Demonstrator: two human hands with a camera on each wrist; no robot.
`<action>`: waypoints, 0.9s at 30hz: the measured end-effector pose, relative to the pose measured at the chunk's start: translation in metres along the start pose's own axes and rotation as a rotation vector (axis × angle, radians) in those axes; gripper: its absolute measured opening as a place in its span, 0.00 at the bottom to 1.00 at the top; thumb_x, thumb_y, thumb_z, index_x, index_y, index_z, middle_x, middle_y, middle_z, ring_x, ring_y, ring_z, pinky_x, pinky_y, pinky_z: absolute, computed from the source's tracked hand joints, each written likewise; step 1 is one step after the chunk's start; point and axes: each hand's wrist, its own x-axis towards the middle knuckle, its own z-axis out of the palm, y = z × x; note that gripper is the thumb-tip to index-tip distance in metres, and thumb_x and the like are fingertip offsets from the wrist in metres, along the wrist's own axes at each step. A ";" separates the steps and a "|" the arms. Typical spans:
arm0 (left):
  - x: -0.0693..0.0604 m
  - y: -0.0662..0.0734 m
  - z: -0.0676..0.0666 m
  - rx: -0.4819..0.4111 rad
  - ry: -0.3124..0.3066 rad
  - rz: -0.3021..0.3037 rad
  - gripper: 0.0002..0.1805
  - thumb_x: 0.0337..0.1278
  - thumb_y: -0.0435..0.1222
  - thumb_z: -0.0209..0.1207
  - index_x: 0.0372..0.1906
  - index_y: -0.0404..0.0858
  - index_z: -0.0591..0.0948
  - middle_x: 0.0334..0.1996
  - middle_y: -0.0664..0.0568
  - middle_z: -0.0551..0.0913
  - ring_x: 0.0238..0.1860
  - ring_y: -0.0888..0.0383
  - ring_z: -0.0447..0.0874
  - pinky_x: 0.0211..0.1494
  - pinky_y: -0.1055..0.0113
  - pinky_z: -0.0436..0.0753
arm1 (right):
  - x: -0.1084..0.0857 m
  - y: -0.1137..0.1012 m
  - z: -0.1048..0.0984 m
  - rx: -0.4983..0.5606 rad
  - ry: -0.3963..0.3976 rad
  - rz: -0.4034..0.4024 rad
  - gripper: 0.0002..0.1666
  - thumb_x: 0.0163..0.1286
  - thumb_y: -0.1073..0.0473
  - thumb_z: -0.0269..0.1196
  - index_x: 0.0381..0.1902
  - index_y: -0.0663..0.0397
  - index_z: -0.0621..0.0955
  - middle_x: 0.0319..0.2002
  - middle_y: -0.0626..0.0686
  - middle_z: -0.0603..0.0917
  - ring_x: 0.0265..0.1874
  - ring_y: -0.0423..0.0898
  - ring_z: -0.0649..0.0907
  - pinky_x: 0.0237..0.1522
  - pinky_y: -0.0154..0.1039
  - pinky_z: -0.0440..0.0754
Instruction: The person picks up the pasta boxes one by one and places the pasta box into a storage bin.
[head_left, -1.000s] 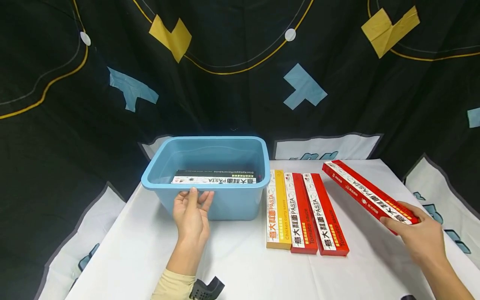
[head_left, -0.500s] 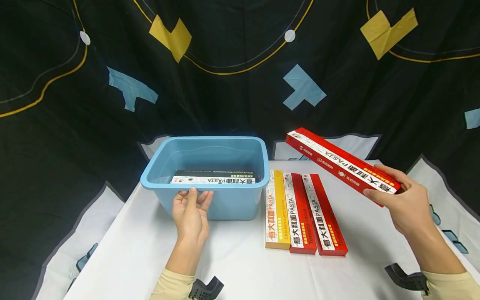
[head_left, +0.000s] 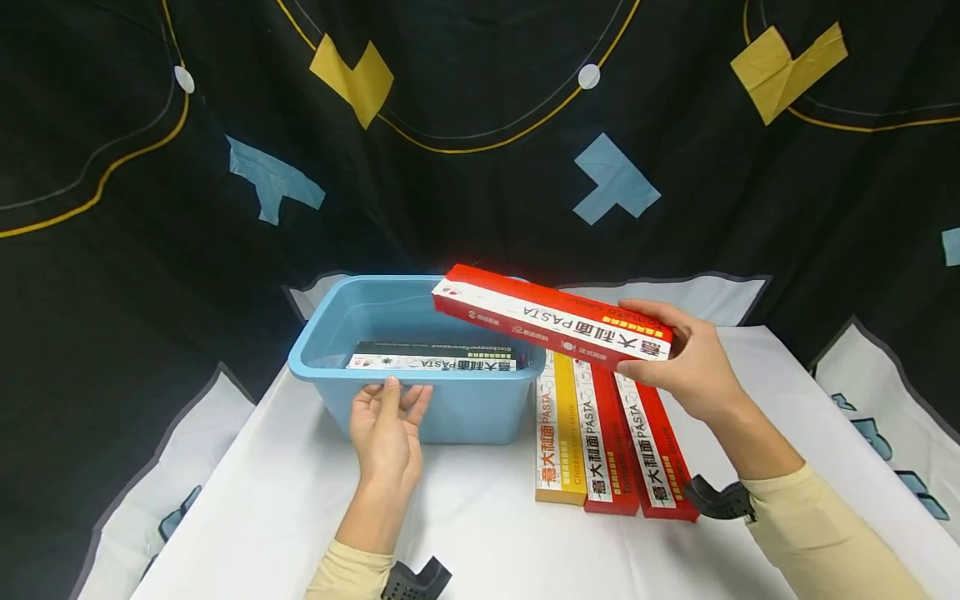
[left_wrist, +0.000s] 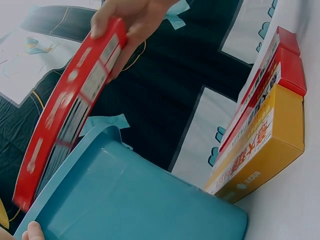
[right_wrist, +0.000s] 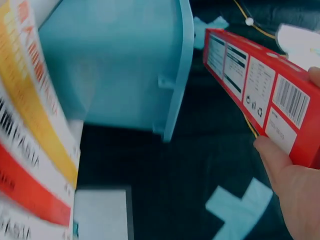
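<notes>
My right hand grips one end of a red pasta box, thumb on the near side and fingers on the far side. Its free end hangs in the air over the right part of a blue plastic bin. My left hand holds the bin's front rim, thumb at the rim and fingers against the front wall. Inside the bin lies a black-and-white pasta box, partly hidden by the rim. In the right wrist view the held box shows its barcode side.
Right of the bin, a yellow pasta box and two red pasta boxes, a nearer one and a farther one, lie side by side on the white table. A black cloth hangs behind.
My right hand has carried the red box leftward from the table's right side, up and then over the bin's right edge. The left hand has kept its hold on the rim.
</notes>
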 end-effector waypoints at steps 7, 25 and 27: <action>0.000 0.001 -0.001 0.029 0.001 -0.004 0.12 0.71 0.36 0.54 0.46 0.39 0.61 0.47 0.45 0.68 0.36 0.56 0.79 0.56 0.56 0.83 | 0.029 -0.003 0.037 -0.046 -0.139 0.061 0.37 0.60 0.57 0.72 0.66 0.41 0.72 0.57 0.48 0.75 0.56 0.49 0.74 0.41 0.41 0.88; -0.001 0.000 0.000 0.016 0.017 0.008 0.12 0.70 0.34 0.55 0.47 0.38 0.63 0.49 0.43 0.70 0.32 0.57 0.81 0.53 0.55 0.84 | 0.085 0.002 0.106 -0.154 -0.272 0.100 0.38 0.49 0.51 0.77 0.59 0.37 0.75 0.56 0.44 0.74 0.54 0.49 0.73 0.39 0.41 0.88; -0.001 -0.001 0.000 0.013 0.017 0.010 0.12 0.70 0.34 0.55 0.47 0.38 0.63 0.48 0.43 0.70 0.32 0.57 0.81 0.53 0.54 0.84 | 0.088 0.004 0.111 -0.163 -0.287 0.104 0.38 0.49 0.51 0.77 0.59 0.38 0.76 0.56 0.44 0.75 0.54 0.49 0.73 0.39 0.40 0.88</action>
